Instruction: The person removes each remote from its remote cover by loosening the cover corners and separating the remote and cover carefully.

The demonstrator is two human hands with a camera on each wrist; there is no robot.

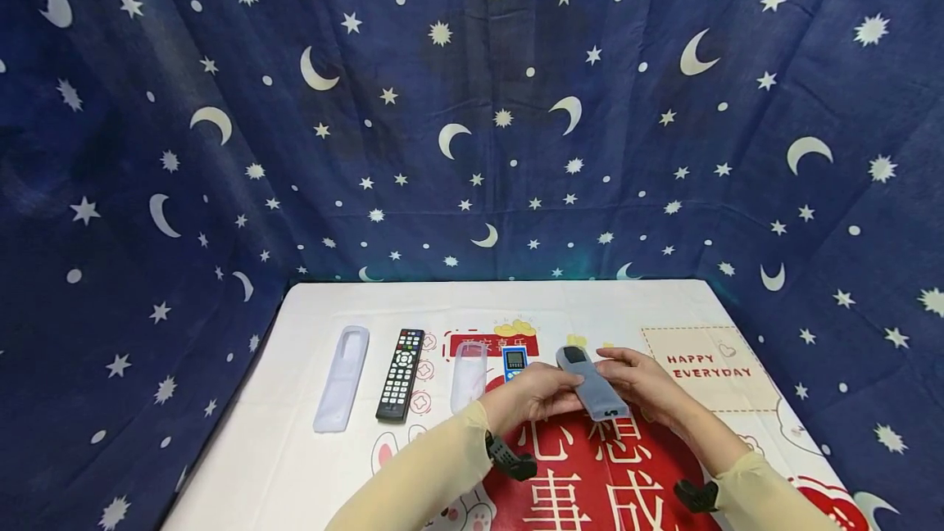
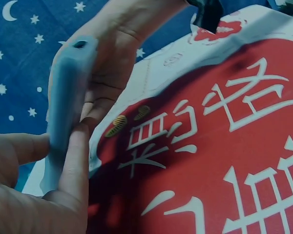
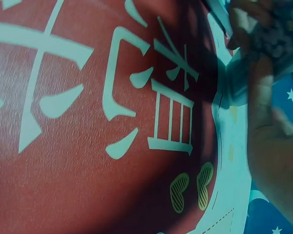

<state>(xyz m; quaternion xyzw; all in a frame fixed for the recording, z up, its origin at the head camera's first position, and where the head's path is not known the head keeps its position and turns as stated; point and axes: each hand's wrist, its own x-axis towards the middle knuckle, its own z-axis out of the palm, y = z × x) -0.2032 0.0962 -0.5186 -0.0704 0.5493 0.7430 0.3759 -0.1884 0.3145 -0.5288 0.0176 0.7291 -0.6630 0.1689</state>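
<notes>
- While pinching a long, translucent grey-blue plastic sleeve [image 1: 601, 393] between the thumb and fingers of the left hand [image 1: 534, 393], also grasps the opposite side with the right hand [image 1: 649, 383].
- Holds it aslant over the red-printed part of the white desk [image 1: 413, 306], with a dark panel [image 1: 574, 354] showing at the far end and a small dark opening [image 1: 614, 413] at the near end.
- Looks filled, so probably at the stage of fitting the sleeve around a device; cannot tell whether fully seated.
- Next, calls for a steady left-hand pinch while smoothing edges and ends with the right.
- Lying farther left: a long, translucent whitish sleeve [image 1: 342, 381], a long black many-buttoned remote [image 1: 401, 375], a shorter clear sleeve [image 1: 469, 375] and a small blue-and-white remote with a grey screen [image 1: 515, 359], partly hidden behind the left hand.
</notes>
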